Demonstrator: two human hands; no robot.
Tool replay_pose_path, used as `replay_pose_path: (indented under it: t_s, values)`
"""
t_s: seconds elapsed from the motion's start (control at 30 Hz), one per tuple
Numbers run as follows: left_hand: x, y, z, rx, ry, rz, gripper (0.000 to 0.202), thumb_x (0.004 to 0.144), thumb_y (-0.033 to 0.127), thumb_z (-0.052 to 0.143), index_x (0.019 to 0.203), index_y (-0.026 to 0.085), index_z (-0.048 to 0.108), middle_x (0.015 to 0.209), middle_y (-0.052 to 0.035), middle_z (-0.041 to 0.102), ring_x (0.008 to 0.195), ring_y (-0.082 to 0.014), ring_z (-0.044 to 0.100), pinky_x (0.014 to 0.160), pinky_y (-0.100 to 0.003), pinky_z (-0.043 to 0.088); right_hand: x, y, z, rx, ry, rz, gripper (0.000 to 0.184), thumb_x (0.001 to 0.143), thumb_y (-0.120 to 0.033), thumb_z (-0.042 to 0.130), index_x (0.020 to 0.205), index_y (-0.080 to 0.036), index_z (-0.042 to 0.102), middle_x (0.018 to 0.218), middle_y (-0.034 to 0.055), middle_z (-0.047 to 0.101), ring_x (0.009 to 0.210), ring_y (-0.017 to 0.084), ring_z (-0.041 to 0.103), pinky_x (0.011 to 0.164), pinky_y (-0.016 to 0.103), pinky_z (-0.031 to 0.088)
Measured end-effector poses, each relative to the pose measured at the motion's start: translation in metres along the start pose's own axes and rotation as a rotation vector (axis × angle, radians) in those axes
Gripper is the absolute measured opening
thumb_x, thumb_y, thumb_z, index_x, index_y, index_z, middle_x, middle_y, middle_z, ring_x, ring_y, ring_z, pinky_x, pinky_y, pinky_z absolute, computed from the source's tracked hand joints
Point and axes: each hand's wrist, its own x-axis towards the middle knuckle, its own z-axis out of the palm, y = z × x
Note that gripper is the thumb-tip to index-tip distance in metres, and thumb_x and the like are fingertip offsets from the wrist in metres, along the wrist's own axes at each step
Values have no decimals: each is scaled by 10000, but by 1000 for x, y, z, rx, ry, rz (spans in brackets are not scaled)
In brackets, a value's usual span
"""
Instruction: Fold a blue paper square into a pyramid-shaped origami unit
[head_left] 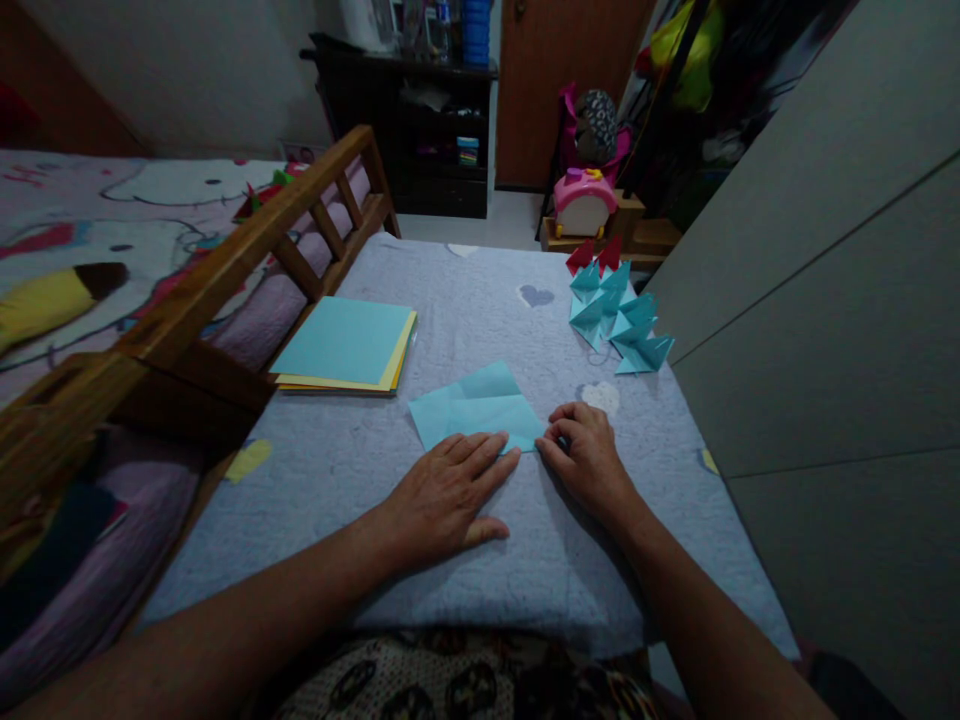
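A light-blue sheet of origami paper (480, 405) lies on the cloth-covered table, with crease lines across it and a fold along its near side. My left hand (450, 495) rests flat, its outstretched fingertips pressing on the paper's near edge and the thumb apart. At the right corner of the sheet is my right hand (589, 455), its fingers curled and its thumb and forefinger closed on the corner. To the left lies a stack of coloured paper (345, 340), blue on top with yellow and orange below.
Several folded blue paper pieces (619, 315) stand at the table's far right, with red ones (592, 256) behind them. A wooden bed rail (247, 250) borders the left side, and a pale cabinet (840, 330) the right. Beyond the far edge sits a pink-topped toy (583, 205).
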Motion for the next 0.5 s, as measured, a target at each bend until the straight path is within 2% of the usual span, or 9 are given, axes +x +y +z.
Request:
replay_pose_path:
  t_s: [0.27,0.5]
  values:
    - [2,0,-3,16,-21,-1,775,939,662,531,1530,206,322,1580,-143,393,1372,-321,423,1136,-447,302,-2,4,-12,54,-77,-25,88,826,-179,599,777,-224,657,1040,79,633,1064,271,530,971,470,404]
    - [5,1,-6,34,-62,-2,788,944,704,469,1533,201,323,1582,-144,384,1343,-328,417,1125,-456,310,-5,3,-9,-13,-71,-52,24,837,-205,629,824,-221,641,1076,85,612,1082,279,514,966,464,400]
